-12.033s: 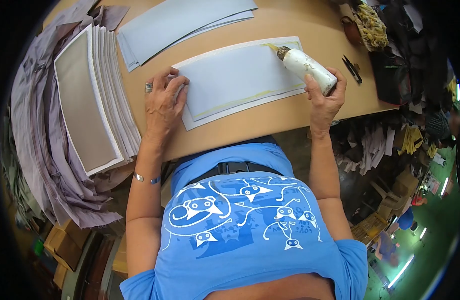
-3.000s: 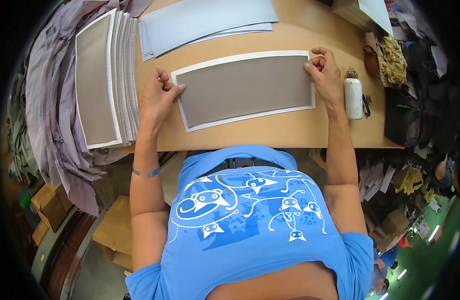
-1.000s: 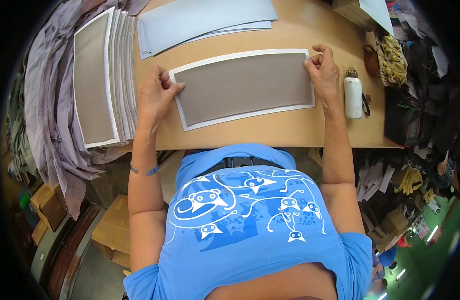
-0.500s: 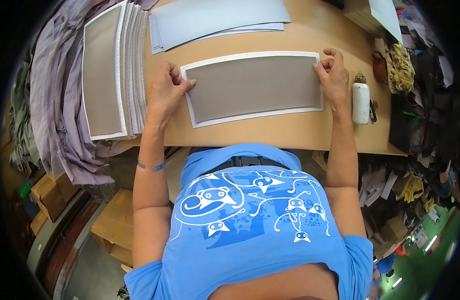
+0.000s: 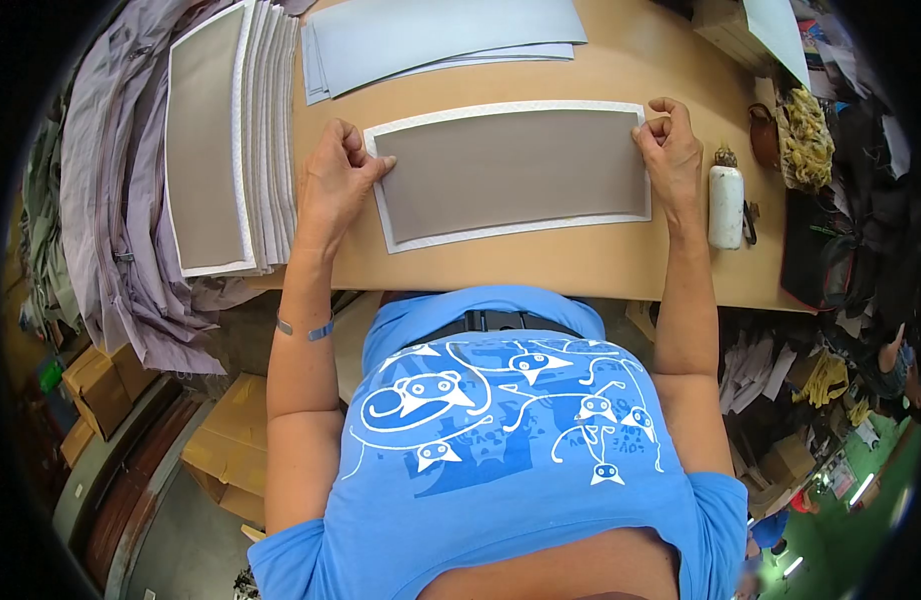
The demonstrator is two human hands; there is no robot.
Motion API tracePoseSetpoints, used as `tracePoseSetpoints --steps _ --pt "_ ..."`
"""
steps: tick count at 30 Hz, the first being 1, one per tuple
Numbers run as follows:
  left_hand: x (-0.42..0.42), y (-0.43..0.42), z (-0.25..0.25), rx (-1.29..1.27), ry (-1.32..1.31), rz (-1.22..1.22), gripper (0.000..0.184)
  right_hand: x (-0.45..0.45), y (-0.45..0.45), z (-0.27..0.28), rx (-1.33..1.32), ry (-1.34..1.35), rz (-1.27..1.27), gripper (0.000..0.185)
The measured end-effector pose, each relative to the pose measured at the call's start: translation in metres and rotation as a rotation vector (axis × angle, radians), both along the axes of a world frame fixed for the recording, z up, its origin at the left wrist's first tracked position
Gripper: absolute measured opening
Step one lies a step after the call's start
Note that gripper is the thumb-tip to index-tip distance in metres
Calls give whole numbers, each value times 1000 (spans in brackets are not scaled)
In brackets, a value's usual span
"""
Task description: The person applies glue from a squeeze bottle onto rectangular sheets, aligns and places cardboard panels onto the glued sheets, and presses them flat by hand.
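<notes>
I see panel [image 5: 516,175] on table [image 5: 541,268] btwn hands, long axis L-R, R end slightly farther fwd. L hand [image 5: 336,185] pinches its L edge, R hand [image 5: 673,160] upper R edge; neither nearer.

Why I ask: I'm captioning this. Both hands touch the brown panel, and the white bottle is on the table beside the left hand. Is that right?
No: the head view shows the white bottle on the table beside the right hand, not the left hand. Both hands touch the brown panel.

Matt grey-brown panel [image 5: 511,175], textured white border [image 5: 645,180]; smooth tabletop [image 5: 541,270]; scuffed, plastic-looking bottle [image 5: 726,208]
</notes>
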State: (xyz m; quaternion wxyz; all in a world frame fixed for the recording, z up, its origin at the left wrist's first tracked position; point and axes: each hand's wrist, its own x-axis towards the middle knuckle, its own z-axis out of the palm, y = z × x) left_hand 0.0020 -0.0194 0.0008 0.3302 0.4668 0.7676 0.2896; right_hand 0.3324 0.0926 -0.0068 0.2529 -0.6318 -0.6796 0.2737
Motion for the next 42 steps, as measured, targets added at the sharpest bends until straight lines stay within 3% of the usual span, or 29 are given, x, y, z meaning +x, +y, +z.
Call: tracePoseSetpoints --steps 6,42 --pt "6 -1 7 2 87 -9 30 0 0 0 -2 15 0 27" --pt "-1 -1 -3 1 8 -12 29 -1 -2 3 -30 45 -19 27"
